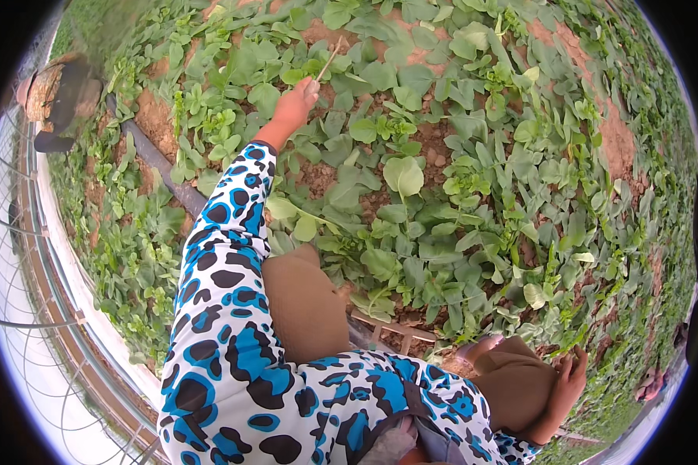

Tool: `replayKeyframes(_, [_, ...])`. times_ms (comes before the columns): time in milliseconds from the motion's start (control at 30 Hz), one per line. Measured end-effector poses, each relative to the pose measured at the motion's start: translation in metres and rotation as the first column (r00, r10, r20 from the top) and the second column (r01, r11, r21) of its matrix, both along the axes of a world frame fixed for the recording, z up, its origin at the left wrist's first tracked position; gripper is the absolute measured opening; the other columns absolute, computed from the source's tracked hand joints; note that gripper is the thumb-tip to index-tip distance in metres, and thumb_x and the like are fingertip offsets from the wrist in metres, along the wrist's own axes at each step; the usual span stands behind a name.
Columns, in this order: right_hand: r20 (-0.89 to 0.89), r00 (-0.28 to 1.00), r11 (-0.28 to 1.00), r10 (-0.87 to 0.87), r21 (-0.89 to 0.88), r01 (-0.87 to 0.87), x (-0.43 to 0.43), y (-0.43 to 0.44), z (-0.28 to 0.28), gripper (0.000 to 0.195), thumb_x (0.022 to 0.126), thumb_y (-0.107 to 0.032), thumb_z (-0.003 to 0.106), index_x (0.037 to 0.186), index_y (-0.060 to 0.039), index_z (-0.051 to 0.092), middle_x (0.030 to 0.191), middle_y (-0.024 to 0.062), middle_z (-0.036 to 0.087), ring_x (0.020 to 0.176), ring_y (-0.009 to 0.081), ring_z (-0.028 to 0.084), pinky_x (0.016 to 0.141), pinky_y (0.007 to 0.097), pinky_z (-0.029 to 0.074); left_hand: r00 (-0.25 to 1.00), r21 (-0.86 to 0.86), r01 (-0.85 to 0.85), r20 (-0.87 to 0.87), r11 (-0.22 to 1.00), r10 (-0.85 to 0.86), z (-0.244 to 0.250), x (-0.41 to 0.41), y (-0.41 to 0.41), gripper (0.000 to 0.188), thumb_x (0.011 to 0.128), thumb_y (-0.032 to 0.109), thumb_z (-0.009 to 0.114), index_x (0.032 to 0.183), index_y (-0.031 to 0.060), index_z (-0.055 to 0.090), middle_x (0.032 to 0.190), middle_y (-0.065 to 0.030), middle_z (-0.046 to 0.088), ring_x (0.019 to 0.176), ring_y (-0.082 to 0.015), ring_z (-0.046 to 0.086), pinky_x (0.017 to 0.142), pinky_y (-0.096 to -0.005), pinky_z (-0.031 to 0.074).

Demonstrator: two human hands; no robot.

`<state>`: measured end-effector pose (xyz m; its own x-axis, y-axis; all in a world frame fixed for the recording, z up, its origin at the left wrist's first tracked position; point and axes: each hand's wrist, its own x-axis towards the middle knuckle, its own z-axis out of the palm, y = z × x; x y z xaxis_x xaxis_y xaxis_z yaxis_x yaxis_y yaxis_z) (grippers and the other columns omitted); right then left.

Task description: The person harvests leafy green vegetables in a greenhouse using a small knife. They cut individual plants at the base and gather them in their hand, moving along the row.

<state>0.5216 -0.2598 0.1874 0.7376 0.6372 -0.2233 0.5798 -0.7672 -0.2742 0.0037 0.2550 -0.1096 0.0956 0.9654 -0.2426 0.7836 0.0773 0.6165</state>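
Note:
My left hand (pixel 298 103), at the end of a white sleeve with blue and black spots, is closed around the handle of a thin-shafted hand tool (pixel 330 59). The tool's narrow tip points up and away, over soil among low broad-leaved green plants (pixel 404 176). At the lower right, my right hand (pixel 570 378) lies against my bent right knee (pixel 515 378), fingers somewhat spread, with nothing seen in it. My left knee (pixel 305 302) is bent below the outstretched arm. Leaves hide part of the ground around the tool's tip.
A dark pipe or hose (pixel 157 163) runs through the plants on the left. Another person in a straw hat (pixel 45 93) is at the upper left. A wooden frame (pixel 392 329) lies low between my knees. Curved metal framing (pixel 35 322) borders the plot at far left.

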Motion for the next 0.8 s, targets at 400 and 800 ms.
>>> replayKeyframes(400, [0.032, 0.999, 0.999, 0.043, 0.0, -0.043, 0.0, -0.001, -0.004, 0.029, 0.097, -0.018, 0.052, 0.122, -0.0039, 0.055, 0.072, 0.0126, 0.06, 0.059, 0.0186, 0.054, 0.057, 0.0339, 0.045, 0.972, 0.03, -0.199, 0.134, 0.979, 0.194, 0.059, -0.023, -0.084, 0.052, 0.092, 0.028, 0.061, 0.138, 0.0129, 0.04, 0.077, -0.015, 0.064, 0.055, -0.0259, 0.061, 0.055, -0.0368, 0.05])
replayKeyframes(800, [0.044, 0.997, 0.998, 0.068, -0.011, -0.068, -0.008, 0.007, -0.003, 0.028, 0.096, -0.016, 0.052, 0.121, -0.0039, 0.055, 0.073, 0.013, 0.061, 0.064, 0.0203, 0.06, 0.062, 0.035, 0.048, 0.916, 0.187, 0.045, -0.4, 0.981, 0.034, -0.011, -0.034, -0.14, 0.054, 0.09, 0.028, 0.061, 0.137, 0.0141, 0.038, 0.087, -0.0209, 0.065, 0.075, -0.0408, 0.063, 0.063, -0.0497, 0.05])
